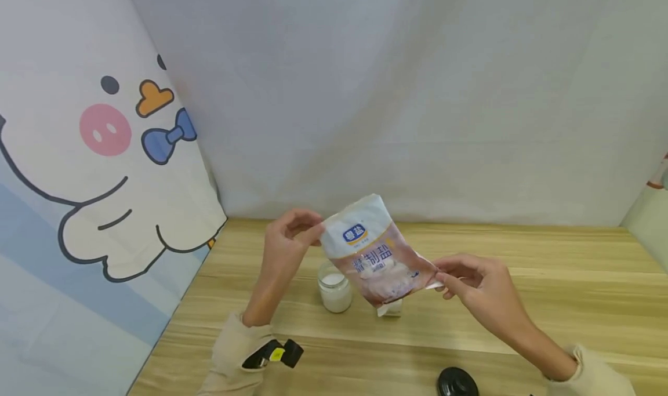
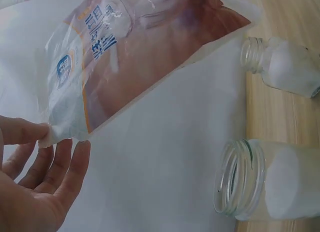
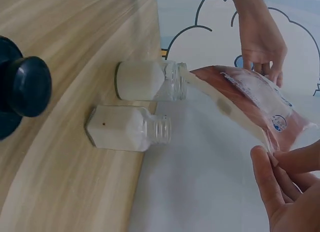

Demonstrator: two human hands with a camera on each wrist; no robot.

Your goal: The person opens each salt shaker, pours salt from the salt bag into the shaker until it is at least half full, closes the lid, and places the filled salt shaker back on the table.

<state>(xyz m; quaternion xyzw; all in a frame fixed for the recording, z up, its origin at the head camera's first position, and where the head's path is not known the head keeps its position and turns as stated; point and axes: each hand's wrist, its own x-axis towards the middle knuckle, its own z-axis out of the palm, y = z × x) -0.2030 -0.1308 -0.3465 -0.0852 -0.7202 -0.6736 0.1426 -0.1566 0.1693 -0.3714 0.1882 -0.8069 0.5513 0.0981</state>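
A salt bag (image 1: pixel 373 257), pale at the top and pinkish brown below, hangs tilted above the table between both hands. My left hand (image 1: pixel 288 239) pinches its upper left corner between thumb and fingers. At the lower right corner, my right hand (image 1: pixel 477 286) pinches the edge. Below the bag stands a round open glass jar (image 1: pixel 335 296) with white contents. A smaller square glass bottle (image 3: pixel 120 128), also holding something white, is beside it; in the head view the bag mostly covers this bottle. The left wrist view shows both mouths uncovered.
A black knobbed lid (image 1: pixel 457 381) lies at the front of the wooden table (image 1: pixel 563 303). Behind the table hangs a pale grey cloth (image 1: pixel 417 94). On the left is a printed cloth with a cartoon bird (image 1: pixel 172 210).
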